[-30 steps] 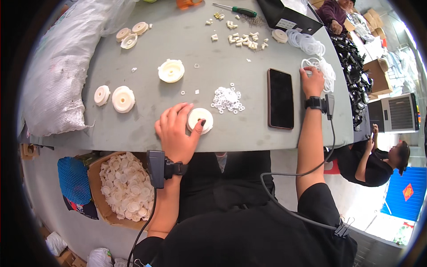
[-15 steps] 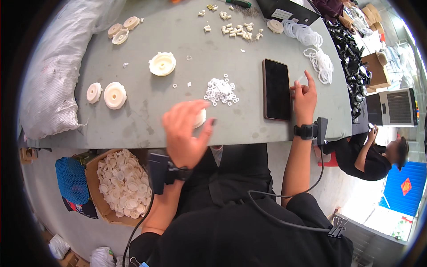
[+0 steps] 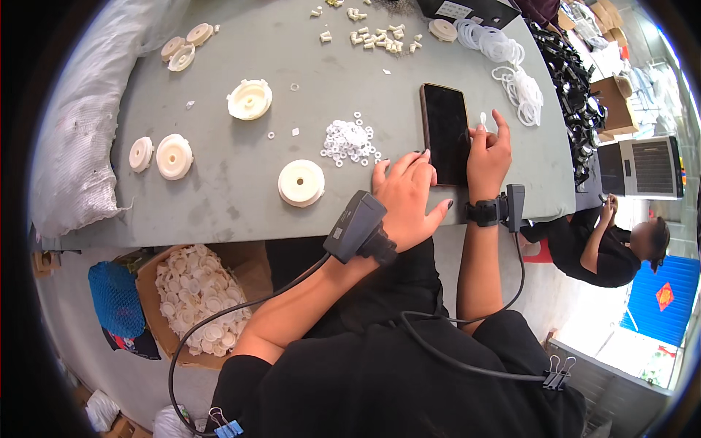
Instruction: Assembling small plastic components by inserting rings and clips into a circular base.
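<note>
My left hand (image 3: 409,197) reaches across to the lower left edge of a dark phone (image 3: 446,131), its fingers stretched and the thumb apart; nothing shows in its grip. At the phone's right side, my right hand (image 3: 491,157) has its thumb and fingers pinched together at a small, narrow white loop (image 3: 483,119), while one finger points up. A cream round plastic cap (image 3: 301,182) with a central hole lies left of my left hand. Beyond that hand sits a pile of small white washers (image 3: 349,142).
More cream round parts (image 3: 174,156) and an upturned cap (image 3: 250,99) lie to the left. Small cream fittings (image 3: 380,39) are at the back, with translucent rings (image 3: 522,95) at right. A white sack (image 3: 80,131) borders the table; a carton of white discs (image 3: 197,292) stands below.
My left hand has moved right from the cream cap to the phone's edge, leaving the cap on the table. The white loop now shows at my right fingertips. The view has shifted slightly.
</note>
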Motion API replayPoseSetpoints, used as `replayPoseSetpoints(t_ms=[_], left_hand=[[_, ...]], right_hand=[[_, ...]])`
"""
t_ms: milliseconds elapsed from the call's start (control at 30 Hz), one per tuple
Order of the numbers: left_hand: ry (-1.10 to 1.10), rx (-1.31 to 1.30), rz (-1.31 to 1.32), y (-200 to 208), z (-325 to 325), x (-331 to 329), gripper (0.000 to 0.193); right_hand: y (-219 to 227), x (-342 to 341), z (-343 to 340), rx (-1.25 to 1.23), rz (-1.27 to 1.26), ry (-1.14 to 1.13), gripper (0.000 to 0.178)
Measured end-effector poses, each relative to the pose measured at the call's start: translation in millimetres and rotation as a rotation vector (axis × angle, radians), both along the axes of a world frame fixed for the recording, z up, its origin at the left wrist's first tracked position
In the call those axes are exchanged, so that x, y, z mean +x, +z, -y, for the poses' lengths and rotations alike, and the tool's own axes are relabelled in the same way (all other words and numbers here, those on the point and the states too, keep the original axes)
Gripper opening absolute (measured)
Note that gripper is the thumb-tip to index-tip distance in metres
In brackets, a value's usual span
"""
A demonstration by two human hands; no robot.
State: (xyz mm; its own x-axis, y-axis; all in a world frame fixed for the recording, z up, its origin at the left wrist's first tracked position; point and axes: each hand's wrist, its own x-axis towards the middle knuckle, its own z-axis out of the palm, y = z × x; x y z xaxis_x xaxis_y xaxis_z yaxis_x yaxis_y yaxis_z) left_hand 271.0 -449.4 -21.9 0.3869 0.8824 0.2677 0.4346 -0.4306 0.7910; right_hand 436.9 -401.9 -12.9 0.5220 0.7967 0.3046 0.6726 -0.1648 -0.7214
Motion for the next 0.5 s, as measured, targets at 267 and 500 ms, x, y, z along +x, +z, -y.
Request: replayPoseSetpoints(t_ms=[267,500], left_hand=[[0.004,0.026,-0.008,0.2,1.3,-2.8,0.046],[0.02,0.052,-0.013,-2.1,2.0,-2.2,0.029]], right_hand=[[-6.3,30.2,-12.0,0.011,-0.299,0.204,0.03],[2.7,40.7,-19.8,-0.119,-0.476,0.247,0.031]])
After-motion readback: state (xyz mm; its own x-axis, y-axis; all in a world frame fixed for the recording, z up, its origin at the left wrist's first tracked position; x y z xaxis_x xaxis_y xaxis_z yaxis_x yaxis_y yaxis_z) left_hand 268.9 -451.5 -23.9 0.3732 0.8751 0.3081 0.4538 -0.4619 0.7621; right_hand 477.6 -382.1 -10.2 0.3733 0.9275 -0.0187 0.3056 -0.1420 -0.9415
